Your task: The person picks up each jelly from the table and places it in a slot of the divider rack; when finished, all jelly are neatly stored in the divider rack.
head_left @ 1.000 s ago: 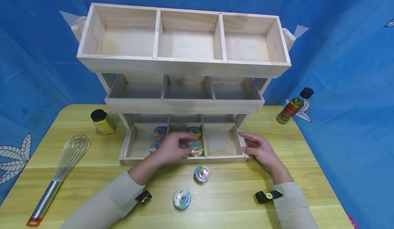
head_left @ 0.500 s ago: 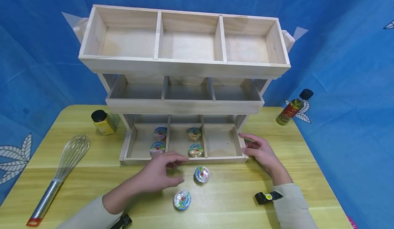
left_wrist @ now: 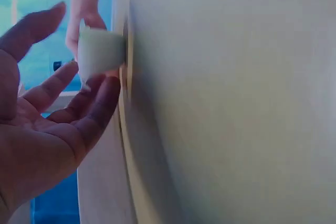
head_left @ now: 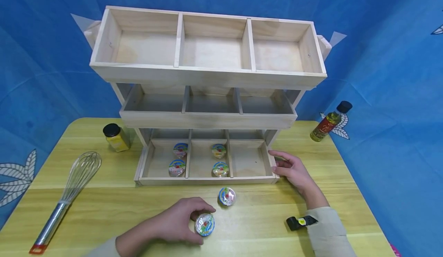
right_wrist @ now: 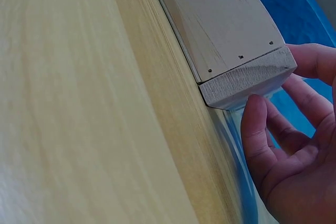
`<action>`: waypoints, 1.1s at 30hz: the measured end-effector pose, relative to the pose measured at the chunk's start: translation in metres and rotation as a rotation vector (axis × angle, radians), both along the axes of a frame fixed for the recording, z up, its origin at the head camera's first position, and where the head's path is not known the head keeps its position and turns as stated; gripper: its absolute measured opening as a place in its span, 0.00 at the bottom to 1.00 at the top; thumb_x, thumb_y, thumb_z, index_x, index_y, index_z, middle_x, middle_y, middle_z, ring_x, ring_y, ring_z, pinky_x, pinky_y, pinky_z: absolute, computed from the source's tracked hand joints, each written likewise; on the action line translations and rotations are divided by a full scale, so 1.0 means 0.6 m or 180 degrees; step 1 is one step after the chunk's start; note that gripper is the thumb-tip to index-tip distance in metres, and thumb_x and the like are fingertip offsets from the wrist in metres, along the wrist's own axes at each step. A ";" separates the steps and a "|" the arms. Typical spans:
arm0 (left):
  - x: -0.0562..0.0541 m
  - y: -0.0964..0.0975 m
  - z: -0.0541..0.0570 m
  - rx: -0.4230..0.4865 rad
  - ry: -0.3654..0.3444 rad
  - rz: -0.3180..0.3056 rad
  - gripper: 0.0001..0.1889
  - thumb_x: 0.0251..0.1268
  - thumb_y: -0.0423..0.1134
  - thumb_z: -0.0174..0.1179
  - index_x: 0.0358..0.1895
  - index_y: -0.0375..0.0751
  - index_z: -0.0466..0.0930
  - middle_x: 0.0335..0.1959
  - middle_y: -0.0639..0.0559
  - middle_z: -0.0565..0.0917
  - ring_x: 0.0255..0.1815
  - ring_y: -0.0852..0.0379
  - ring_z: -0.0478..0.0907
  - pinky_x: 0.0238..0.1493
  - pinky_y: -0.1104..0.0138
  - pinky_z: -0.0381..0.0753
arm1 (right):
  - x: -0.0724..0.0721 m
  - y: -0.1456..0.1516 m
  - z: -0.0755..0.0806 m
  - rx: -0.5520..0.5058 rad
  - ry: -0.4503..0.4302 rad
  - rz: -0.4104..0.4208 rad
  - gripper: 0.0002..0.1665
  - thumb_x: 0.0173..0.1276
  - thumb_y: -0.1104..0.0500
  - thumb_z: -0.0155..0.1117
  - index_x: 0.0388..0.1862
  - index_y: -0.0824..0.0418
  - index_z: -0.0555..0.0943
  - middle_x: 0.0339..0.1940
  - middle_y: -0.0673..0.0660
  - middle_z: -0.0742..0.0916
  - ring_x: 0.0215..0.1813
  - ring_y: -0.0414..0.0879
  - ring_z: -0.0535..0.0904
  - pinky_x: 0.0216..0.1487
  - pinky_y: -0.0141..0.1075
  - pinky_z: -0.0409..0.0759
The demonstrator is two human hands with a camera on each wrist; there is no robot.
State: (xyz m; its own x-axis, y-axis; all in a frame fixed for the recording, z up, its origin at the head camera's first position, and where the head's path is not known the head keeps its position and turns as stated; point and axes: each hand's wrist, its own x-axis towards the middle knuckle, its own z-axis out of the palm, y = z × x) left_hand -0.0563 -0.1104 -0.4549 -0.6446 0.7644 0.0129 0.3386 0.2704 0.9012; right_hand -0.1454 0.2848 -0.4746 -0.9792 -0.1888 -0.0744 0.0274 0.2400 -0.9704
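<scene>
On the table stands a jelly cup [head_left: 205, 224] with a printed foil lid. My left hand [head_left: 178, 220] surrounds its left side, thumb and fingers spread. In the left wrist view, the thumb is apart from the pale cup [left_wrist: 101, 51], while the other fingers are close to it; contact is unclear. Another jelly cup [head_left: 227, 196] sits between it and the wooden rack [head_left: 207, 120]. My right hand [head_left: 292, 172] rests at the right end of the bottom tier; in the right wrist view, thumb and index finger lie by the wooden end [right_wrist: 249, 80].
In the bottom tier, two jelly cups [head_left: 177, 168] stand in the left compartment and two jelly cups [head_left: 220, 169] in the middle one. A whisk [head_left: 74, 188] and a yellow jar [head_left: 116, 137] are at left. An oil bottle [head_left: 330, 121] stands at the back right.
My left hand has moved out of the bottom tier's middle compartment, toward the front of the table, to the nearer jelly cup. My right hand stays at the rack's end.
</scene>
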 end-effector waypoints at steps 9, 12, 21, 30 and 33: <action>0.003 0.008 -0.018 -0.0040 0.0202 0.0003 0.27 0.40 0.28 0.76 0.50 0.42 0.82 0.41 0.65 0.79 0.40 0.67 0.75 0.43 0.71 0.80 | 0.000 0.000 0.001 0.0035 -0.0010 -0.0021 0.33 0.64 0.69 0.68 0.69 0.67 0.73 0.65 0.67 0.76 0.50 0.49 0.78 0.43 0.33 0.82; 0.004 0.008 -0.022 -0.0056 0.0129 0.0067 0.25 0.42 0.29 0.75 0.50 0.43 0.82 0.41 0.65 0.80 0.39 0.67 0.76 0.43 0.71 0.80 | -0.002 0.000 0.001 0.0057 -0.0013 -0.0028 0.33 0.64 0.68 0.69 0.69 0.66 0.74 0.64 0.67 0.76 0.48 0.47 0.78 0.42 0.33 0.82; 0.006 0.007 -0.026 -0.0053 -0.0036 0.0186 0.24 0.45 0.31 0.77 0.49 0.46 0.81 0.40 0.65 0.80 0.40 0.66 0.76 0.42 0.70 0.80 | -0.003 -0.001 0.002 0.0000 0.0013 -0.0007 0.33 0.64 0.69 0.69 0.68 0.67 0.74 0.65 0.65 0.76 0.48 0.47 0.78 0.42 0.32 0.82; 0.001 0.009 -0.032 0.0050 -0.0122 0.0280 0.23 0.44 0.31 0.77 0.47 0.46 0.82 0.39 0.62 0.81 0.38 0.65 0.77 0.40 0.69 0.82 | -0.001 0.000 0.001 -0.0027 0.0068 0.0014 0.32 0.64 0.69 0.69 0.68 0.69 0.73 0.65 0.66 0.75 0.47 0.48 0.77 0.42 0.32 0.81; -0.003 0.012 -0.028 0.0196 -0.0395 0.0312 0.23 0.44 0.27 0.76 0.47 0.43 0.81 0.40 0.57 0.81 0.38 0.62 0.78 0.40 0.67 0.84 | -0.001 0.000 0.000 -0.0044 0.0036 -0.0004 0.32 0.63 0.69 0.69 0.68 0.68 0.74 0.64 0.65 0.76 0.47 0.47 0.78 0.42 0.32 0.81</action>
